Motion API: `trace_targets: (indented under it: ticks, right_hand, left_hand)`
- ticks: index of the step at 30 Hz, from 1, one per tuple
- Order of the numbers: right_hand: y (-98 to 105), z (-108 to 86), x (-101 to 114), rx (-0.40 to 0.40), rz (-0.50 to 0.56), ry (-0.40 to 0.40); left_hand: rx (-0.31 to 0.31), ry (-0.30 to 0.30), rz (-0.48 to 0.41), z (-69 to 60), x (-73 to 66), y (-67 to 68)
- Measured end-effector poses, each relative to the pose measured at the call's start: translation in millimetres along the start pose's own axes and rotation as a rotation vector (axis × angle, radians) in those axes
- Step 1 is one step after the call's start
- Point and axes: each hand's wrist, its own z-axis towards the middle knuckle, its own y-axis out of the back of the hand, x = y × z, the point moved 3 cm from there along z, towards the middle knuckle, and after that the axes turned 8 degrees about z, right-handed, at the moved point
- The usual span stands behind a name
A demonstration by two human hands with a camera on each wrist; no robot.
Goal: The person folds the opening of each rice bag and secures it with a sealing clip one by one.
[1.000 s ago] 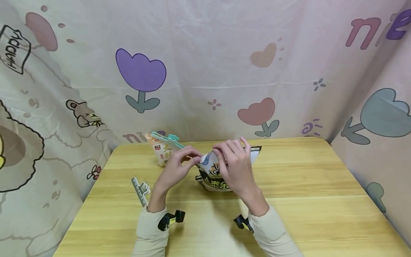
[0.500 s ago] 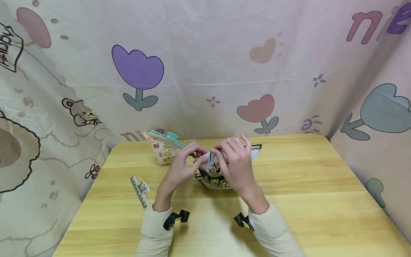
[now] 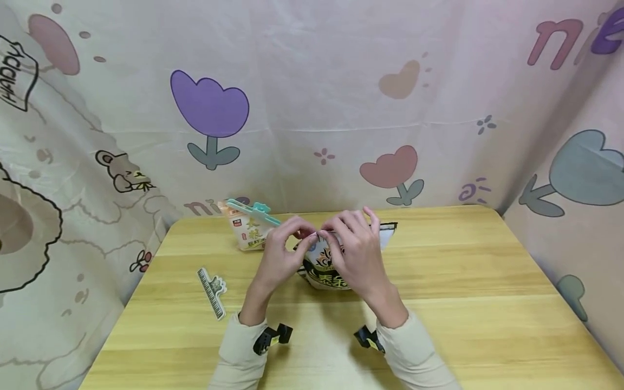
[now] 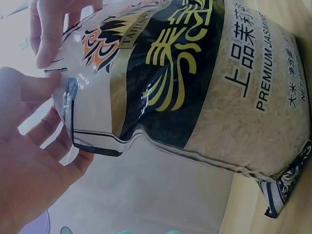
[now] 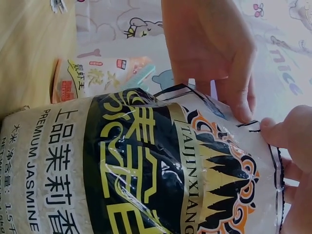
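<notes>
A bag of jasmine rice (image 3: 331, 279) stands on the table in the head view, with a black band, yellow lettering and a pale top. My left hand (image 3: 283, 252) pinches its top edge between thumb and fingers, and my right hand (image 3: 358, 254) pinches the same edge just beside it. Up close in the left wrist view, the left hand (image 4: 36, 161) has its thumb in front of the film and several fingers behind. In the right wrist view, the right thumb (image 5: 287, 129) presses the top edge near the left thumb. Rice grains show through the bag's clear lower part.
Behind my left hand stands a smaller white and orange bag (image 3: 246, 233) with a long turquoise clip (image 3: 253, 210) across its top. A clip with a piano-key pattern (image 3: 212, 292) lies on the wooden table (image 3: 463, 325) at left. A printed curtain (image 3: 302, 97) hangs behind.
My left hand has slid right along the bag's top edge until it is close beside my right hand. The right hand has stayed nearly in place, holding the bag.
</notes>
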Motion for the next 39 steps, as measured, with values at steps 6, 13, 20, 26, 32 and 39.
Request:
trace_targets:
  ticks: [6, 13, 20, 26, 32, 39]
  right_hand:
    - [-1.7, -0.2, 2.6, -0.024, -0.02, 0.034]
    - [-4.3, 1.4, 3.8, -0.042, -0.044, 0.069]
    - [-9.2, -0.3, 1.7, -0.055, -0.036, 0.086]
    - [-8.9, -3.2, 0.3, -0.06, -0.048, 0.09]
    - [-8.6, -2.8, 0.6, -0.064, -0.058, 0.109]
    - [-9.2, -3.7, -0.1, -0.073, -0.051, 0.109]
  left_hand:
    - [-0.036, -0.017, 0.014, -0.1, -3.7, 2.5]
    - [-0.09, -0.134, 0.112, 4.3, -15.3, 5.9]
    - [-0.063, -0.162, 0.19, 2.3, -12.7, 8.6]
    - [0.027, -0.157, 0.212, -2.2, -0.8, 11.4]
    - [0.078, -0.147, 0.273, -4.4, 9.6, 19.7]
    - [0.124, -0.113, 0.308, -7.3, 13.9, 24.7]
